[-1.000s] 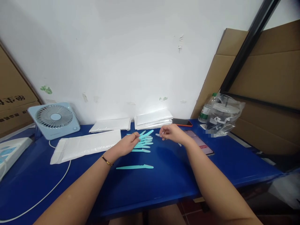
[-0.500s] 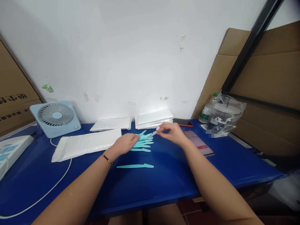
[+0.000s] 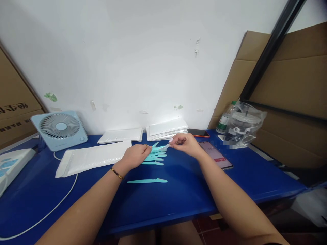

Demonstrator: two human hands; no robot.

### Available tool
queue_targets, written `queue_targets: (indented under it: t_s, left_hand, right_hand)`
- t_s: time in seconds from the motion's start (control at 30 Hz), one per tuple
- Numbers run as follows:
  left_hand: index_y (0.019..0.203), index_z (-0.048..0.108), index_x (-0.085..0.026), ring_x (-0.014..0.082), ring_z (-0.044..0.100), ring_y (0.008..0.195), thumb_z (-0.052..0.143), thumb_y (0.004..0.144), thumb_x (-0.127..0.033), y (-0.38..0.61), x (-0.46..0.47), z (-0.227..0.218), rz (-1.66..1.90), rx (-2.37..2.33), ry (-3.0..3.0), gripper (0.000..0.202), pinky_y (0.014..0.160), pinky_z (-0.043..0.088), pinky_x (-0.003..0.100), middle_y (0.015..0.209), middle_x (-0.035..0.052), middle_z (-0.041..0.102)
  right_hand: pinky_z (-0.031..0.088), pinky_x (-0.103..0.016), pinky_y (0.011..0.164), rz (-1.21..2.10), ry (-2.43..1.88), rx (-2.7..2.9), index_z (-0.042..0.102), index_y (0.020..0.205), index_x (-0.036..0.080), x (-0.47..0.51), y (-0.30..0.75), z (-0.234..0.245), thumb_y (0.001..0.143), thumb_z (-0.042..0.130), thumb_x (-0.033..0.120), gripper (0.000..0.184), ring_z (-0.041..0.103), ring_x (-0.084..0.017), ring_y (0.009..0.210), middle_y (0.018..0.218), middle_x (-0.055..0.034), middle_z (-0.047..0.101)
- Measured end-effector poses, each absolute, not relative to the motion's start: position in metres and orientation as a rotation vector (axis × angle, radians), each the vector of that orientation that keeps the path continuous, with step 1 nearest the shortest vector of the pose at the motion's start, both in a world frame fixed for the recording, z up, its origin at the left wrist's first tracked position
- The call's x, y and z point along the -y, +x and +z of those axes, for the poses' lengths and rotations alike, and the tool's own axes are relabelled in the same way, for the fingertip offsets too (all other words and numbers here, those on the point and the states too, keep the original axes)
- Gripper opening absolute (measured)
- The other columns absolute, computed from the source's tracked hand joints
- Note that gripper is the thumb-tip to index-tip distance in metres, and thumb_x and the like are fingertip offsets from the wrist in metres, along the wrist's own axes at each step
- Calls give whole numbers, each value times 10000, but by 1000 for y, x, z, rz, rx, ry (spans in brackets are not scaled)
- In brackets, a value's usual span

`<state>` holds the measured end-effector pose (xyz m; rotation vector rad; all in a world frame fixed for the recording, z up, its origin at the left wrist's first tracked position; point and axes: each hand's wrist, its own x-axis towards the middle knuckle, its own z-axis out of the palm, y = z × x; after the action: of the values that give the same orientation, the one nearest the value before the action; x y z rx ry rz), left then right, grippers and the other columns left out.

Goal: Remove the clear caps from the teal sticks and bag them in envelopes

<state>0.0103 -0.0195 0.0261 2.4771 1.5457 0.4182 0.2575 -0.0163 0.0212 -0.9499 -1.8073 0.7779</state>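
Observation:
Above a pile of turquoise eyebrow razors (image 3: 157, 159), my left hand (image 3: 135, 156) is closed on one razor, its head pointing right. My right hand (image 3: 184, 144) pinches a small translucent blade cover (image 3: 166, 146) at that razor's tip. Whether the cover is on the blade or just beside it I cannot tell. My left fingers hide the razor's handle and part of the pile. A single turquoise eyebrow razor (image 3: 147, 181) lies apart, nearer to me on the blue table (image 3: 153, 204).
Left of my hands lies a white padded mailer (image 3: 94, 159), with stacked mailers (image 3: 167, 129) along the wall. A blue fan (image 3: 61, 128) with a cable stands at left. To the right are a phone (image 3: 216, 154), another phone (image 3: 198, 133), a bottle (image 3: 224, 119) and a bagged cup (image 3: 244, 126).
Both hands stay almost in place, still on the razor and the blade cover. The cover and my right fingers have shifted very slightly left; the whole view has also drifted a little.

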Motion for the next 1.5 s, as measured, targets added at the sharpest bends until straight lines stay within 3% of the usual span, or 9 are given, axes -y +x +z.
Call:
queue_targets:
  t_s: [0.57, 0.73, 0.8, 0.9, 1.0, 1.17, 1.33, 1.5]
  left_hand:
    - [704, 536, -204, 200, 544, 666, 170, 900, -543, 15, 21, 19, 402, -1517, 2501, 536, 545, 299, 279, 691, 39, 597]
    - [900, 562, -192, 217, 556, 795, 318, 869, -518, 14, 18, 17, 536, -1400, 2492, 408, 668, 377, 311, 882, 66, 614]
    - [880, 580, -195, 214, 552, 815, 411, 821, -534, 12, 22, 22, 515, -1322, 2473, 384, 680, 388, 306, 903, 63, 608]
    - [801, 618, -221, 187, 546, 693, 616, 652, -560, 9, 33, 29, 163, -1146, 2392, 370, 559, 368, 272, 800, 22, 611]
    - [758, 644, -240, 172, 524, 606, 741, 512, -448, 11, 47, 32, -114, -1079, 2367, 336, 483, 315, 258, 729, -1, 621]
    - [685, 626, -228, 156, 522, 570, 596, 672, -298, 16, 54, 32, -132, -1028, 2389, 77, 489, 319, 261, 663, 2, 630]
    - [788, 573, -207, 156, 570, 612, 495, 773, -359, 12, 42, 32, 115, -1032, 2256, 172, 540, 391, 257, 717, 18, 641]
    - [891, 505, -205, 138, 596, 595, 424, 825, -448, 8, 27, 24, 301, -1049, 2124, 264, 572, 425, 252, 735, -6, 599]
  right_hand:
    - [528, -277, 669, 847, -943, 1848, 642, 759, 156, 14, 244, 11, 672, 695, 361, 229, 652, -166, 726, 798, -53, 678]
    - [491, -255, 606, 488, -1451, 2014, 668, 770, 176, 10, 288, 29, 700, 646, 282, 129, 626, -144, 609, 728, -35, 678]
    - [471, -248, 561, 389, -1747, 2007, 669, 733, 180, 8, 308, 31, 647, 675, 248, 110, 613, -147, 568, 667, -34, 667]
    - [452, -266, 481, 539, -2209, 1990, 642, 588, 169, 3, 322, 27, 543, 733, 229, 118, 590, -169, 479, 501, -40, 616]
    - [460, -287, 451, 744, -2396, 1982, 604, 510, 162, 0, 316, 20, 512, 734, 176, 131, 576, -180, 427, 407, -35, 571]
    - [454, -278, 440, 782, -2251, 1975, 597, 583, 167, 3, 308, 19, 521, 710, 136, 133, 578, -172, 441, 494, -39, 610]
    - [425, -263, 431, 765, -2224, 2049, 643, 686, 202, 9, 325, 26, 409, 783, 192, 310, 546, -143, 437, 588, -7, 636]
    - [451, -246, 487, 1054, -2097, 2100, 645, 617, 176, 7, 323, 22, 464, 760, 205, 194, 594, -150, 502, 577, -18, 659]
